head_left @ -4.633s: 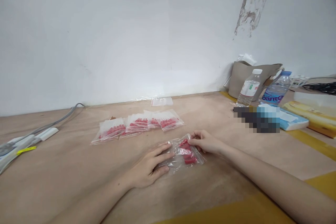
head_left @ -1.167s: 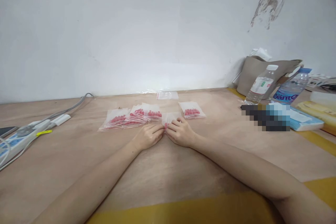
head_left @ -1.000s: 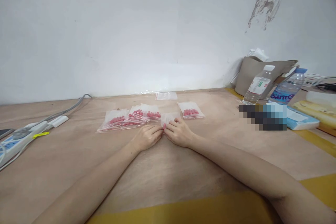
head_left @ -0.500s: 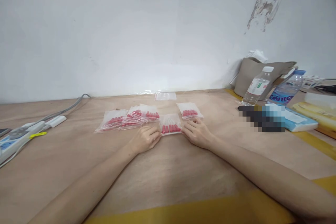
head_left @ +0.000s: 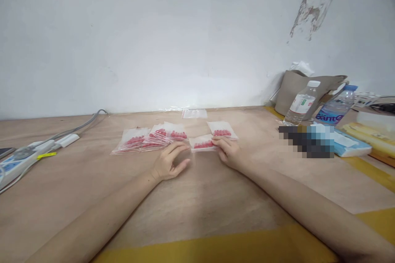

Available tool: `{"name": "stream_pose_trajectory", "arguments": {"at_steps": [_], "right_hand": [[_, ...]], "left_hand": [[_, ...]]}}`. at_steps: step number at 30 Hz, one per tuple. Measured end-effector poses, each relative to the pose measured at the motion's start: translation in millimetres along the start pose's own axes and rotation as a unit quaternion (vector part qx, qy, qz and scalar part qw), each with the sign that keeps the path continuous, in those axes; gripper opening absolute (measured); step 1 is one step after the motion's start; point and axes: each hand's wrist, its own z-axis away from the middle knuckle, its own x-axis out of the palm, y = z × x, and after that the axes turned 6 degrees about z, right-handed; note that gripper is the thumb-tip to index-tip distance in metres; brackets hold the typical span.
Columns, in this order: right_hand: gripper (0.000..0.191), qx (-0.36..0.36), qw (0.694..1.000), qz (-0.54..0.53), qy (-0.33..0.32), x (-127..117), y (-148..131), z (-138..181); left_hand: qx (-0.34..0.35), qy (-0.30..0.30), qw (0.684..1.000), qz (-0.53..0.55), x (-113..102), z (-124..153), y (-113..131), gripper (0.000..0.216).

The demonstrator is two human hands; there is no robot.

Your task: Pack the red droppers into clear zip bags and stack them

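Note:
A small clear zip bag of red pieces (head_left: 202,144) lies on the wooden table (head_left: 197,197), pinched at its right edge by my right hand (head_left: 228,153). My left hand (head_left: 169,162) rests just left of it with fingers loosely apart, holding nothing. Another filled bag (head_left: 221,130) lies right behind my right hand. Several more filled bags (head_left: 151,137) overlap in a row to the left. One empty clear bag (head_left: 194,113) lies near the wall.
A power strip and grey cable (head_left: 27,156) lie at the left. At the right stand a grey bag (head_left: 304,92), two water bottles (head_left: 314,104), a blue tissue pack (head_left: 345,141) and a yellow package (head_left: 373,133). Yellow tape runs along the table's near edge.
The bag filled in front of me was carried back to the row and smoothed flat. My left hand has now let go and drawn back; my right hand shifts the bag away from me.

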Motion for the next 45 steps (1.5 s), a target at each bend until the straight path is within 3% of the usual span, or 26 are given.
{"name": "stream_pose_trajectory", "arguments": {"at_steps": [4,9,12,15,18,22,25,30,34,38,41,45], "right_hand": [[0.024,0.053,0.997,-0.003,0.05,-23,28,-5],[0.016,0.161,0.985,0.016,0.064,-43,87,14],[0.02,0.227,0.973,0.017,0.03,-43,113,33],[0.024,0.286,0.958,0.035,-0.011,-42,123,42],[0.025,0.344,0.933,0.083,-0.056,-42,121,41],[0.032,0.379,0.908,0.116,-0.132,-45,117,37],[0.038,0.341,0.921,0.136,-0.129,-48,108,33],[0.027,0.161,0.979,0.08,-0.1,-45,56,13],[0.028,0.048,0.983,0.077,-0.161,-26,8,-7],[0.019,-0.043,0.97,0.154,-0.185,-4,-7,-19],[0.017,-0.067,0.959,0.201,-0.188,6,-3,-22],[0.021,-0.037,0.967,0.18,-0.177,9,2,-19]], "left_hand": [[-0.052,0.002,0.999,-0.009,17,-9,-11,0.017],[-0.046,-0.033,0.998,-0.017,59,-38,-22,0.03],[-0.04,-0.042,0.998,-0.022,81,-56,-25,0.036],[-0.024,-0.05,0.998,-0.023,93,-68,-28,0.027],[-0.004,-0.064,0.998,-0.023,98,-73,-30,0.014],[0.008,-0.074,0.997,-0.033,94,-74,-30,0.017],[0.006,-0.084,0.995,-0.049,83,-67,-32,0.019],[-0.002,-0.104,0.991,-0.082,48,-37,-38,0.015],[-0.018,-0.1,0.99,-0.101,24,-15,-34,0.015],[-0.011,-0.093,0.989,-0.116,19,-9,-30,0.019],[0.013,-0.094,0.986,-0.136,23,-10,-32,0.019],[0.057,-0.102,0.978,-0.171,27,-11,-36,0.021]]}}
